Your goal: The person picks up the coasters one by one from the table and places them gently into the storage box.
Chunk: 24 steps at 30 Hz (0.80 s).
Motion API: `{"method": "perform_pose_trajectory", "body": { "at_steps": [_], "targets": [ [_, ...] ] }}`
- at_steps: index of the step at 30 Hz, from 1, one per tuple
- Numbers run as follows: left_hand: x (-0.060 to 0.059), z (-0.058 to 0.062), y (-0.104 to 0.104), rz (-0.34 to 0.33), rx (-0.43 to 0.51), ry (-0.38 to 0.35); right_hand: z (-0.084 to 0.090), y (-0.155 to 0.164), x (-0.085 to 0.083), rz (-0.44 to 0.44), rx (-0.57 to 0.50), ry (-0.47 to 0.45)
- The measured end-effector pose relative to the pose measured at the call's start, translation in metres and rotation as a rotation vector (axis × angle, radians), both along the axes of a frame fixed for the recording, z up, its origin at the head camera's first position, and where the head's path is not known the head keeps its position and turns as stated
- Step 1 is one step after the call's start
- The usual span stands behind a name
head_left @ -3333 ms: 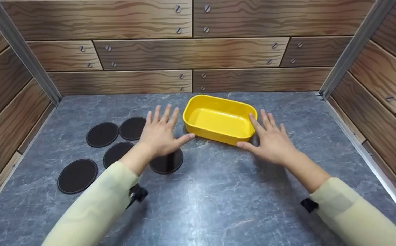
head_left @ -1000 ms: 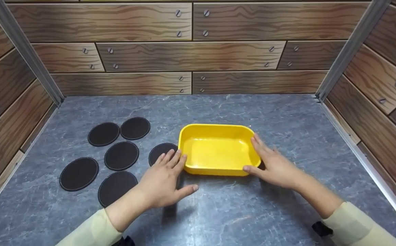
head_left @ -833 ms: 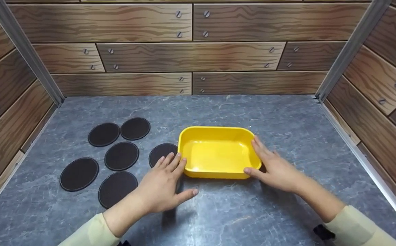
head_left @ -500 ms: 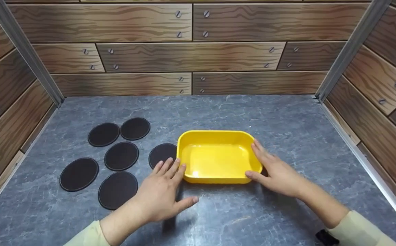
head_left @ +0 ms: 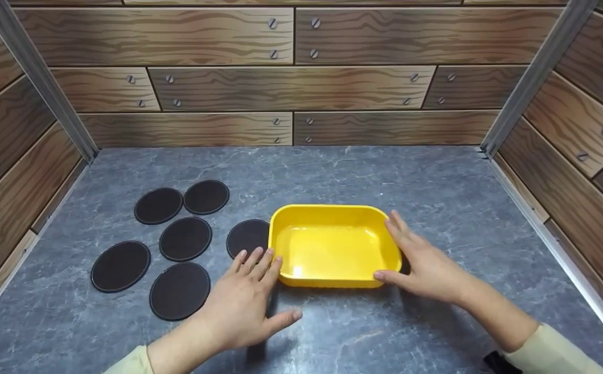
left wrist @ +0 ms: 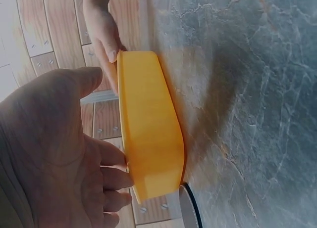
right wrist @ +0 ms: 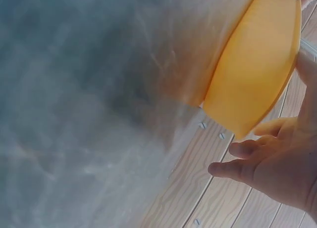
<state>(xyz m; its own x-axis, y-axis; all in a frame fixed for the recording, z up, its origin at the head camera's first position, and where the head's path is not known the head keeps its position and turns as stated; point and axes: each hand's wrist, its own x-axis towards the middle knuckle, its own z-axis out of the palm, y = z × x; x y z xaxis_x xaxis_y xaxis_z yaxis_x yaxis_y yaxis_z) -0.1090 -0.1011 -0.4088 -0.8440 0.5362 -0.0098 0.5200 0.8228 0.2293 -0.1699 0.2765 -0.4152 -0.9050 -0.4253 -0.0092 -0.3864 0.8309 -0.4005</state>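
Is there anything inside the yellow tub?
Empty. The yellow tub shows only its bare shiny floor; all six black discs lie outside on the table.

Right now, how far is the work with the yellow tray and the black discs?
Done: the tray stands near the front of the table, beside six discs lying flat, one partly hidden behind it. In hand: the left hand and right hand flank the tray, fingers straight against its sides. Left: the tray is empty and no disc is lifted yet.
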Motion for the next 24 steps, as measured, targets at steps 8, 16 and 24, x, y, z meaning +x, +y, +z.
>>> {"method": "perform_pose_trajectory", "body": {
  "at_steps": [8, 16, 24],
  "targets": [
    [0.001, -0.002, -0.002, 0.004, 0.009, -0.004, -0.006, 0.006, -0.02, 0.062, -0.007, -0.038],
    [-0.003, 0.001, -0.01, 0.03, 0.059, 0.054, -0.014, 0.012, -0.024, 0.09, -0.043, -0.045],
    [-0.03, 0.017, -0.053, 0.185, 0.161, 0.145, -0.016, 0.011, -0.025, 0.098, -0.036, -0.031]
  ]
}}
